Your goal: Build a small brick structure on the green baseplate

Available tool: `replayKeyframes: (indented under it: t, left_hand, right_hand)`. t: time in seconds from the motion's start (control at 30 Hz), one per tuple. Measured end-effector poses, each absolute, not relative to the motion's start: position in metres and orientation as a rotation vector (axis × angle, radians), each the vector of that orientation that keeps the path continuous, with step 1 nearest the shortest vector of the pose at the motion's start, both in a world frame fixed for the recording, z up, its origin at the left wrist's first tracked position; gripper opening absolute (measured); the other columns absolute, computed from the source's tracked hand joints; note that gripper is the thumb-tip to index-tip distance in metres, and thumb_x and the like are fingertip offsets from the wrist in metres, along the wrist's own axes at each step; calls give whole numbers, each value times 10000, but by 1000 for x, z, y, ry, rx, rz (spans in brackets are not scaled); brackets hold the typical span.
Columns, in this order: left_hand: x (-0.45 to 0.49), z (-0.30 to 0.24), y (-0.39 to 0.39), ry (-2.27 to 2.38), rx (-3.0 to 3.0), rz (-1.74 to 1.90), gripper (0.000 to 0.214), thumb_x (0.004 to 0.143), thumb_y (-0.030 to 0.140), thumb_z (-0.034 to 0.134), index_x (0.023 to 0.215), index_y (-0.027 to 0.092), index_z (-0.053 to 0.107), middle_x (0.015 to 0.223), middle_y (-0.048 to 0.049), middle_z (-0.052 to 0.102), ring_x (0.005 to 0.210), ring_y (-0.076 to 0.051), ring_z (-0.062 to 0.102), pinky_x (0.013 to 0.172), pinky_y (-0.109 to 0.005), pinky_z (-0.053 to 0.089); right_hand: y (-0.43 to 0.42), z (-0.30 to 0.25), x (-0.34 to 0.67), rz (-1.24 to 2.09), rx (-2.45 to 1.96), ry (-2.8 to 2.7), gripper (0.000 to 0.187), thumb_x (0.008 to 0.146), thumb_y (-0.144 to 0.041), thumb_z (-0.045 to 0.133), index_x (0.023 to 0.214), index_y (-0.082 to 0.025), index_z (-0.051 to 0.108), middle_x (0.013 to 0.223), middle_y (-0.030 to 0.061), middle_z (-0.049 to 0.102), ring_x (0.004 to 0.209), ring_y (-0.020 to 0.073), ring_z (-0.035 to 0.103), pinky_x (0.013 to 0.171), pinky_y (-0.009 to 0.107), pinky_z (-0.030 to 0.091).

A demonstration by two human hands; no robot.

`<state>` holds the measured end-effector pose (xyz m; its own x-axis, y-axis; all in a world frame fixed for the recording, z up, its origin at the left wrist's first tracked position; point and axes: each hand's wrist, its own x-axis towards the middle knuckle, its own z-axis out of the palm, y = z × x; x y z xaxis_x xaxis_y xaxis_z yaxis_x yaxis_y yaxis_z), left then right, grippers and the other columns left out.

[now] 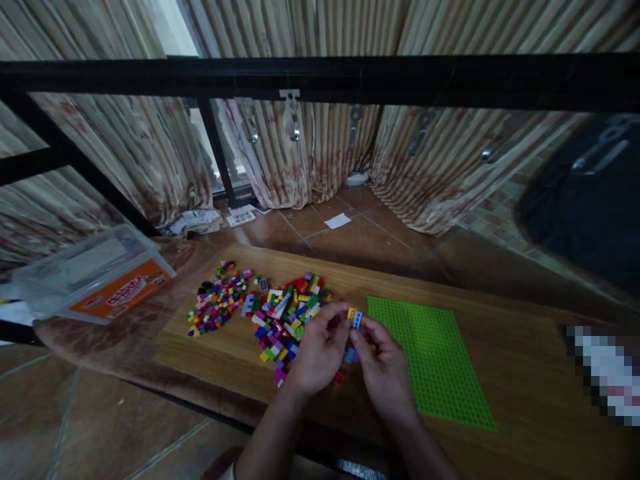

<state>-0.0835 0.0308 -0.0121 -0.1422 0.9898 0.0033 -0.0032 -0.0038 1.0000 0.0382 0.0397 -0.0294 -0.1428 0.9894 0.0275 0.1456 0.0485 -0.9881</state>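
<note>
Left hand point(320, 352) and right hand point(387, 367) meet, pinching small, blocky bricks point(355, 319); a thin, studded green plate point(433, 357) lies beside them. The board point(530, 380) beneath is grained wood.

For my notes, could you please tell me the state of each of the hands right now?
Left hand: closed, helping hold the yellow brick and blue brick.
Right hand: closed, helping hold the same two.
</note>
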Motion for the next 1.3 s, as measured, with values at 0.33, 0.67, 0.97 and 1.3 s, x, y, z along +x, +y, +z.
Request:
replayKeyframes:
  t: [0.33,0.67,0.97,1.3]
  left_hand:
    - [-80,-13,28,1350,1222,1182,237,888,317,507,997,161,649,824,-37,647,737,-151,583,657,-239,470]
    - [-104,-7,23,1548,1393,1110,249,894,301,450,903,182,669,730,-11,653,629,-131,569,582,-223,436]
    - [-170,-13,17,2245,1303,886,226,793,257,589,988,205,692,857,-29,714,758,-162,632,694,-250,454]
    - [-161,-19,17,2248,1394,846,295,776,279,630,1062,222,677,964,-37,722,812,-185,647,739,-282,466]
  right_hand:
    - [38,-39,51,1114,-1356,-1648,442,895,-444,468,1217,-180,617,993,88,724,848,217,675,785,322,526]
    - [40,-32,56,1050,-1410,-1825,456,910,-475,423,1194,-194,643,911,57,745,779,195,697,692,274,540]
    - [37,-48,45,746,-1275,-2031,292,896,-401,497,1058,-236,676,1037,62,720,920,215,686,829,343,532]
    - [33,-58,35,639,-1210,-2136,230,914,-349,498,1050,-246,653,1018,45,706,917,201,674,846,325,514]
